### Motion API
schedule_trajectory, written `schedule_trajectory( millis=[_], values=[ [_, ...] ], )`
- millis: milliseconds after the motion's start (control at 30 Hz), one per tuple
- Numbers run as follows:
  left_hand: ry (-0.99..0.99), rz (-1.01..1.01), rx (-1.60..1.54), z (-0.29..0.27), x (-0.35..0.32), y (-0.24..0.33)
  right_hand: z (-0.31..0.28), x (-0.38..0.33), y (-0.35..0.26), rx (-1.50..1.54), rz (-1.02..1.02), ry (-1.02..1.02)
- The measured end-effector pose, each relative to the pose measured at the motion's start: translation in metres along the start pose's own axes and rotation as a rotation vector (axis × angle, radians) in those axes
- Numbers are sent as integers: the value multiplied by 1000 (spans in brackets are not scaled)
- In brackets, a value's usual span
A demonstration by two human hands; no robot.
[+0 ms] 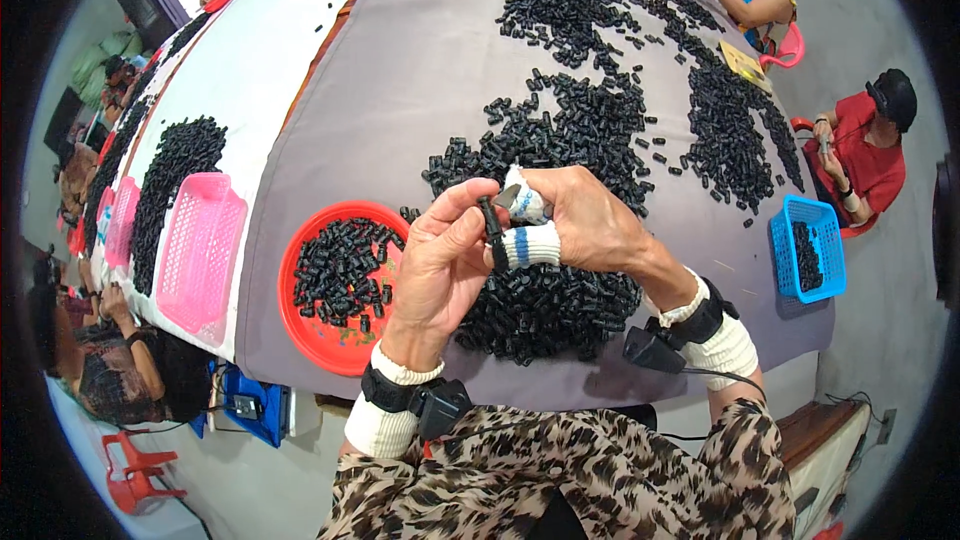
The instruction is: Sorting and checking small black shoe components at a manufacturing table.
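Above the table, my two hands meet over the black pile. Between its thumb and fingers, my left hand [440, 255] pinches a slim black plastic part [492, 225], held roughly upright. My right hand [595, 215] is closed on a small knife [514, 192] whose grey metal tip touches or nearly touches the part's upper end. White cloth covers its grip area, so the handle is hidden. A white knit band with blue stripes [530, 246] wraps fingers of the right hand. Beneath and beyond lies a heap of small black plastic parts [550, 310].
Left of my hands stands a round red tray [290, 290] with more black parts. A pink basket [200, 250] lies farther left, a blue basket [822, 285] at the right edge. More black heaps [565, 0] spread toward the far side. Several people sit around the tables.
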State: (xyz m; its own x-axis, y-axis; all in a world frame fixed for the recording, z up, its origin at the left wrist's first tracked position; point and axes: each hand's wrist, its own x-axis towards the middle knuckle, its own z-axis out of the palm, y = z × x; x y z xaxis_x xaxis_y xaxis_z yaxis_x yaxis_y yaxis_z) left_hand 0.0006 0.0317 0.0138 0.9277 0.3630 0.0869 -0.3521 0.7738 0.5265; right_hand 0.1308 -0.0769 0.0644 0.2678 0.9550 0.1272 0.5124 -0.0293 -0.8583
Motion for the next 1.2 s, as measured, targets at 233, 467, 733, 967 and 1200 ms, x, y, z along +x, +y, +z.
schedule_trajectory(
  millis=[233,467,733,967,1200],
  values=[
    [-30,-14,44,-6,1,-7,-1,-4,7,-20,-5,3],
    [-17,-26,104,-4,0,-9,-2,-6,12,-50,29,-70],
    [3,-56,145,-2,0,-10,0,-7,19,-35,-34,-56],
    [71,-51,171,-2,-2,-15,2,-11,19,-41,-68,-47],
    [56,-68,136,1,-2,-18,-1,-16,20,-26,-41,-11]
  ],
)
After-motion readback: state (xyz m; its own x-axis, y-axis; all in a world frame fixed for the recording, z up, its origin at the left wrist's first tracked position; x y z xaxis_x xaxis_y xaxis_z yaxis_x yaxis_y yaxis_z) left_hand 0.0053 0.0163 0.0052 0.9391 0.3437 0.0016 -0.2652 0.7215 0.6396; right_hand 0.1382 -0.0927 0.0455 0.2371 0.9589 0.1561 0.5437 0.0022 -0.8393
